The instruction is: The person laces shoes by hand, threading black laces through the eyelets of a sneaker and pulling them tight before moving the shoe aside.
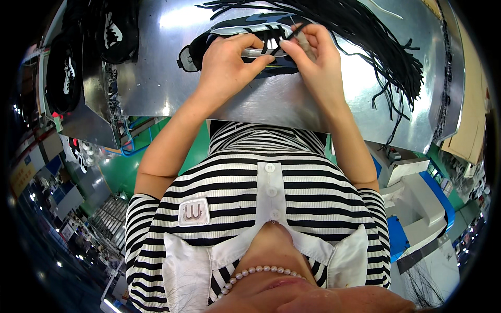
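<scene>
A dark shoe with blue-grey patches (250,22) lies sideways on the metal table, its heel toward the left. Black lace runs in rows across its pale tongue (271,40). My left hand (227,62) grips the shoe at its opening, with index finger and thumb curled toward the lace rows. At the toe end, my right hand (315,52) pinches a black lace (296,31) between thumb and fingers, close above the eyelets. A beige cover wraps one right finger. The shoe's near side is partly hidden by my hands.
A thick bundle of loose black laces (381,52) spreads over the right of the metal table (292,99). Black shoes (117,34) stand at the left. Cardboard (472,104) borders the right edge. A grey and blue machine (417,208) stands below right.
</scene>
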### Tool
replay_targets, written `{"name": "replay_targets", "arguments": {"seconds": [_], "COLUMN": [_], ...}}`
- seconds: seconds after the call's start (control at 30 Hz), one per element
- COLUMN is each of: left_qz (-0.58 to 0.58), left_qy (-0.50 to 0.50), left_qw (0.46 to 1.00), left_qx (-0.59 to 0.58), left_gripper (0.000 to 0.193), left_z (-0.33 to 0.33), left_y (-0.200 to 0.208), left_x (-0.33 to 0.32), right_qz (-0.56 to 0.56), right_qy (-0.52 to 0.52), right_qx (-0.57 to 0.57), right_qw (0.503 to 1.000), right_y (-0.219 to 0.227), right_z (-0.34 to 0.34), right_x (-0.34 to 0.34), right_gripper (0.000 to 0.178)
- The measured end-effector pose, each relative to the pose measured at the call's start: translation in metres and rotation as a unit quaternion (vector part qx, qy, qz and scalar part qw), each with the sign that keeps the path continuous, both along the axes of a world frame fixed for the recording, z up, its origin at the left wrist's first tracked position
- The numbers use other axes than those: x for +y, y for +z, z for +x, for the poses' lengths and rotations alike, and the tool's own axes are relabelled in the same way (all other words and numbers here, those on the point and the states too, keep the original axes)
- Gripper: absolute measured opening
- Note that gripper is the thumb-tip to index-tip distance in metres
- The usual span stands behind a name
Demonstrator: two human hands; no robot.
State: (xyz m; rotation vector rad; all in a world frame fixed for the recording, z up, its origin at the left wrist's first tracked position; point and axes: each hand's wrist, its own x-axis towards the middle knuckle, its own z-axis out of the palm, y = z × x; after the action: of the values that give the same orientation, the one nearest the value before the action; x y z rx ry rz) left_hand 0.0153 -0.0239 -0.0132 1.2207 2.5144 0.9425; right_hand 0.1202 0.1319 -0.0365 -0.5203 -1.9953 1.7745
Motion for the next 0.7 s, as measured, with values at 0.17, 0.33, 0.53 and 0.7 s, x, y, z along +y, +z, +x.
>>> {"name": "replay_targets", "arguments": {"seconds": [0.17, 0.33, 0.53, 0.7], "left_qz": [-0.003, 0.012, 0.021, 0.057], "left_qy": [-0.003, -0.002, -0.009, -0.028], "left_qw": [1.0, 1.0, 1.0, 0.998], "left_qx": [0.018, -0.029, -0.003, -0.003], "left_gripper": [0.026, 0.025, 0.025, 0.022], "left_z": [-0.002, -0.003, 0.0, 0.01], "left_y": [-0.003, -0.001, -0.003, -0.005], "left_x": [-0.002, 0.001, 0.001, 0.002], "right_qz": [0.046, -0.007, 0.006, 0.032], "right_qy": [0.092, 0.087, 0.091, 0.096], "right_qx": [-0.201, -0.19, -0.188, -0.195], "right_qw": [0.974, 0.978, 0.978, 0.975], "right_y": [0.025, 0.026, 0.019, 0.012], "right_z": [0.038, 0.037, 0.029, 0.028], "right_x": [-0.001, -0.012, -0.009, -0.008], "right_gripper": [0.023, 0.017, 0.016, 0.018]}}
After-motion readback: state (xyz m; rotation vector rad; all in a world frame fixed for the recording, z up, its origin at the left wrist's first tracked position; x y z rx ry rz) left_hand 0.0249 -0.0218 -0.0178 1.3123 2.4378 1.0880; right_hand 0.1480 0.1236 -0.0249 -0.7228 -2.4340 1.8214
